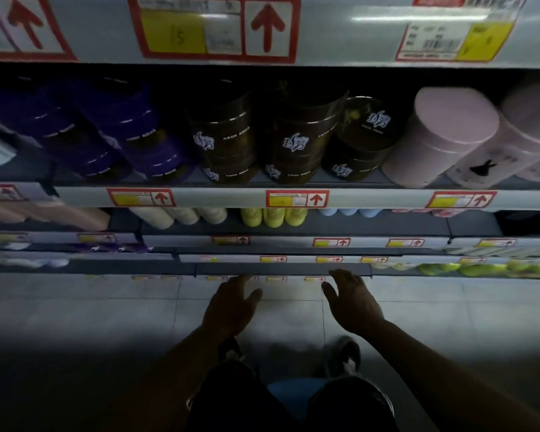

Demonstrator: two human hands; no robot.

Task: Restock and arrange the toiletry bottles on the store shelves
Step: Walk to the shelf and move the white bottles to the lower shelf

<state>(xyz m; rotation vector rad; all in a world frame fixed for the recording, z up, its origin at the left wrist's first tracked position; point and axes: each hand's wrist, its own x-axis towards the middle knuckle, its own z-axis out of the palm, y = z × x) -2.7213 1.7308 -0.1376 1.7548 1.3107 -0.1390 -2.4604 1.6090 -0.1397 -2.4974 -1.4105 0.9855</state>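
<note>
Dim store shelves [296, 182] face me; my left hand [231, 307] and right hand [353, 304] reach low, fingers spread, empty. Reaching blind could topple bottles.

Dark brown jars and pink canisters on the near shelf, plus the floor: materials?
Dark brown jars: likely translucent glossy plastic; bright glints run along their ribs. Pink canisters: opaque with a matte, satin look and no sharp highlights; plastic or coated metal, unclear. Floor: glazed grey tile, with grout lines and soft sheen.
</note>
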